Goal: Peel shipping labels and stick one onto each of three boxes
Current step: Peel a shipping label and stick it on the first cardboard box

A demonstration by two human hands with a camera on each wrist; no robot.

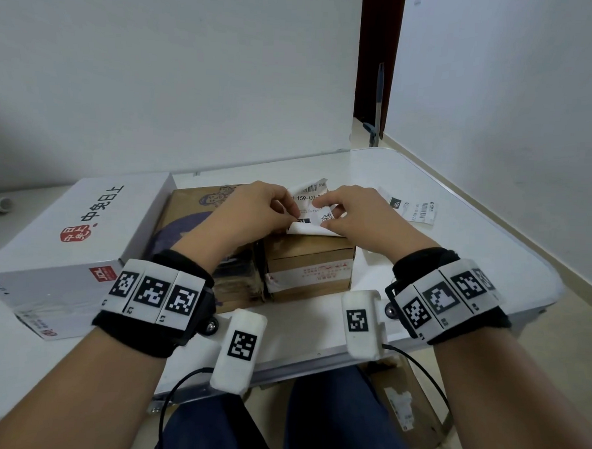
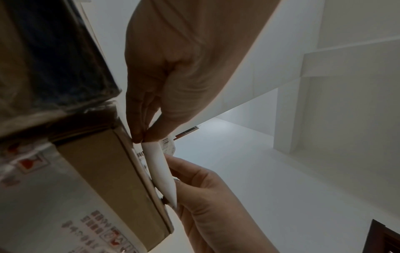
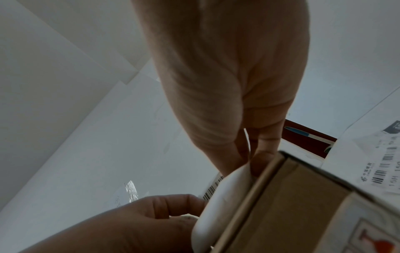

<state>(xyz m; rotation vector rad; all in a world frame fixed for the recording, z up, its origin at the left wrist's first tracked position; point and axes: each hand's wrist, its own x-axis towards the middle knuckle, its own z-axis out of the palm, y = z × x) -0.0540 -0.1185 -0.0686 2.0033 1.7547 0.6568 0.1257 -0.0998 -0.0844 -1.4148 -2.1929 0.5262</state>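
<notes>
Both hands' fingers pinch one label over the small box; three boxes, one spare label.

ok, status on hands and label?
Left hand and right hand both pinch the label over the small brown box. Label curled, not yet flat. Nothing in the way.

head: bright, even, soft shadows, edges bowed | wrists: dim, backlit, near cardboard box blurred
</notes>
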